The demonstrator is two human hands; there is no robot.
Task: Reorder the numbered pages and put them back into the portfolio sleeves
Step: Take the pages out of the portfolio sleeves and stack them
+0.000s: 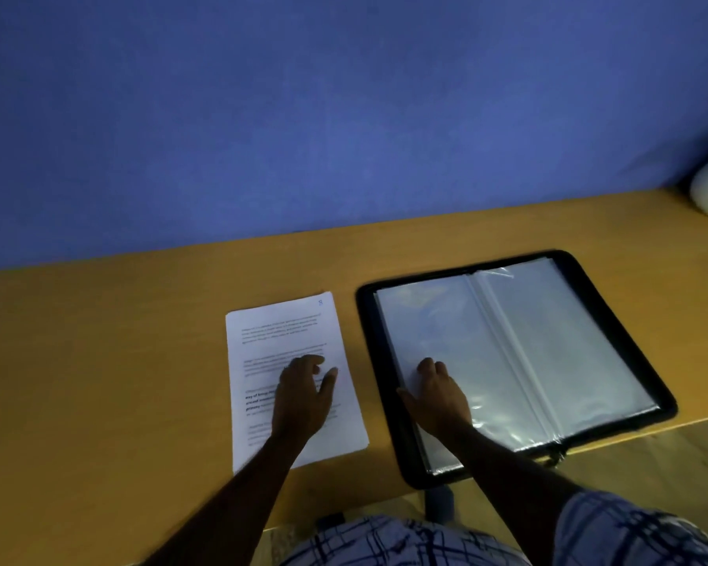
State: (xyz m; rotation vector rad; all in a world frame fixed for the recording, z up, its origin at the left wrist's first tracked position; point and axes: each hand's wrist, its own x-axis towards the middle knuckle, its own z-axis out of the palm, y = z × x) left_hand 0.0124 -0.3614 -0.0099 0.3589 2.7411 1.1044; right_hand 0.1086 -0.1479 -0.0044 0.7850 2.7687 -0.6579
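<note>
The stack of pages [279, 332] lies on the table [99, 361] just left of the open portfolio [601, 304], whose clear sleeves [548, 341] look empty, so the step in hand seems to be sorting or picking the first sheet. The left hand [303, 398] rests on the stack, fingers loosely bent and thumb spread; the right hand [436, 396] lies flat on the left sleeve, pinching nothing. Next calls for reading the blurred corner number, lifting one sheet, and opening a sleeve's mouth.
</note>
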